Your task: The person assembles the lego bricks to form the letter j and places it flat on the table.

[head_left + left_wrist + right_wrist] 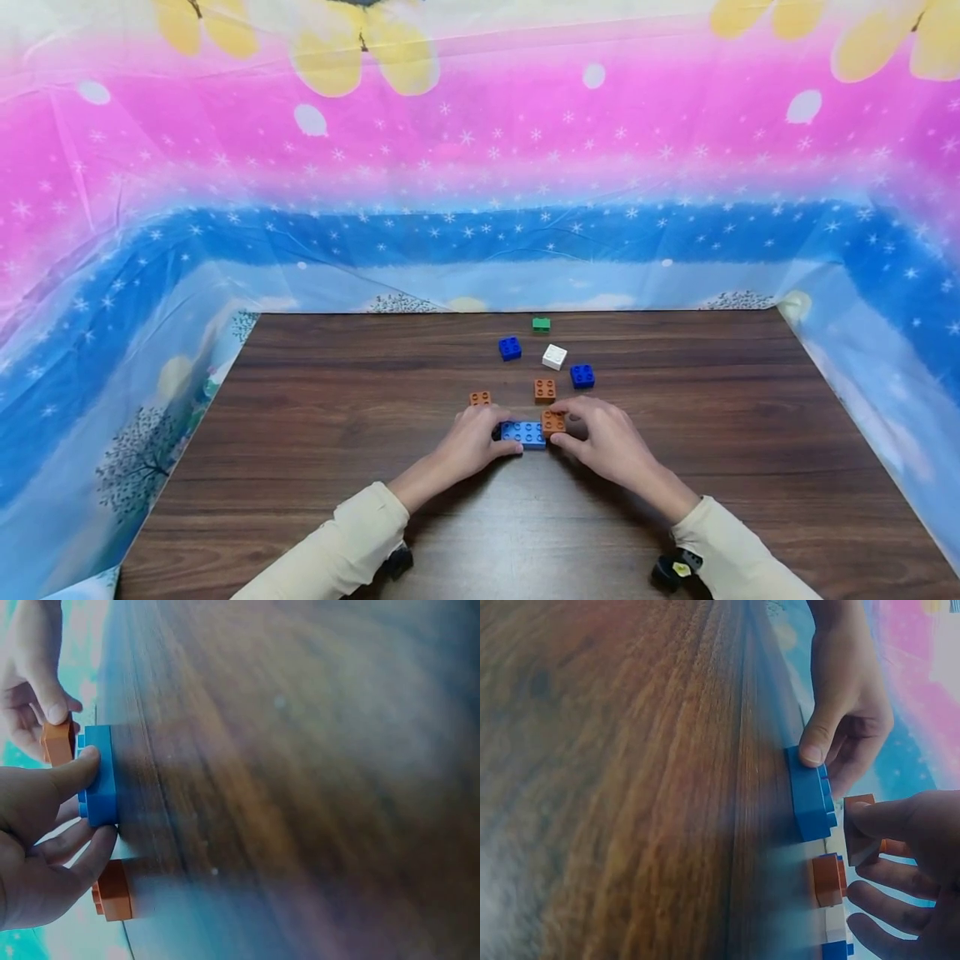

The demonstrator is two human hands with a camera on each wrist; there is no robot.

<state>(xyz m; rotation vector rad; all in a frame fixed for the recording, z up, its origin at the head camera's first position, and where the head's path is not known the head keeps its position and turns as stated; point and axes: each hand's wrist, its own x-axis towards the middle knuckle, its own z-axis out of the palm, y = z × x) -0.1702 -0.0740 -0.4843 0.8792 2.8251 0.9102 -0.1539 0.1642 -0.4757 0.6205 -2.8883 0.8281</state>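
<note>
A long light blue toy building brick (523,434) lies on the table, studs up. My left hand (472,437) grips it by its left end, with the thumb on the near side in the left wrist view. Between thumb and fingers my right hand (609,435) pinches a square orange brick (552,422). The right wrist view shows this orange brick (857,849) close over the studs at the blue brick's right end. Another orange brick (480,398) sits just beyond my left hand, partly covered by it. A third orange brick (545,391) is behind the held one.
Farther back on the wooden table (337,375) lie a dark blue brick (510,348), a white brick (554,357), a second dark blue brick (582,376) and a green brick (541,325). A printed cloth (480,233) hangs around the table's back and sides.
</note>
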